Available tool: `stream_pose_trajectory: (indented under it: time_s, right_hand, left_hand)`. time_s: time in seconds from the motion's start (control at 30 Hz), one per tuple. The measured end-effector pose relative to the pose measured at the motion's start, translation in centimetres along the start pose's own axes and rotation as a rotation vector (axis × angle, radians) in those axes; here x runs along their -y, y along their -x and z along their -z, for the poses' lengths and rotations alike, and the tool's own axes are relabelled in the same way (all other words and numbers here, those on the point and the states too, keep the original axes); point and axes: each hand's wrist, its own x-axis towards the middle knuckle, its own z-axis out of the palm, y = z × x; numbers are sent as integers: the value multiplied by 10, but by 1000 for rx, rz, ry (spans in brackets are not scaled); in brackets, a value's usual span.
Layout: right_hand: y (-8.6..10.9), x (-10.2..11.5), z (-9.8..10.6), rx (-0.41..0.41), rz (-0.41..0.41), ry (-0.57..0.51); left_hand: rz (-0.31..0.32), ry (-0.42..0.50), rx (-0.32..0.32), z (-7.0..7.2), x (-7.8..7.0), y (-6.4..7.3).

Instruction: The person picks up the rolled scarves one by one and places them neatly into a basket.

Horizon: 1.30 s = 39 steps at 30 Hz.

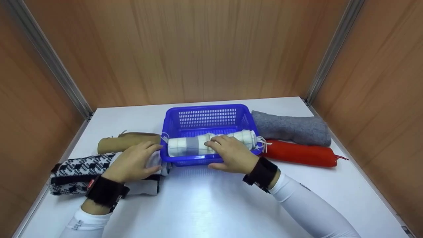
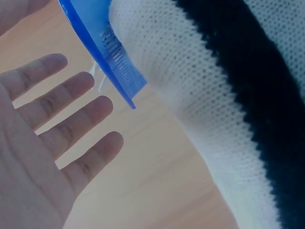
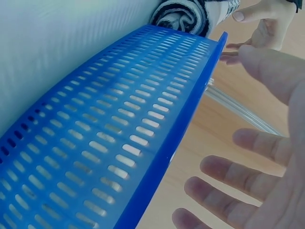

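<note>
A blue slotted plastic basket stands mid-table; in it, along the near side, lies a rolled white scarf with a grey band and white fringe over both ends. My right hand is over this roll with fingers spread; in the right wrist view the fingers look relaxed and hold nothing. Left of the basket, my left hand hovers over a rolled black-and-white patterned knit scarf. Its fingers are straight and apart from the knit in the left wrist view.
Behind the patterned roll lies a mustard-brown fringed roll. Right of the basket are a grey roll and, in front of it, a red roll. Wood-grain panels enclose the white table at the back and sides.
</note>
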Motion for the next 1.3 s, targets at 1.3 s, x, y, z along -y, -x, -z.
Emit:
stream_pose_trajectory:
  time_s: [1.3]
  right_hand:
    - [-21, 35, -18, 33, 89, -33]
  left_hand:
    - [95, -37, 34, 17, 38, 45]
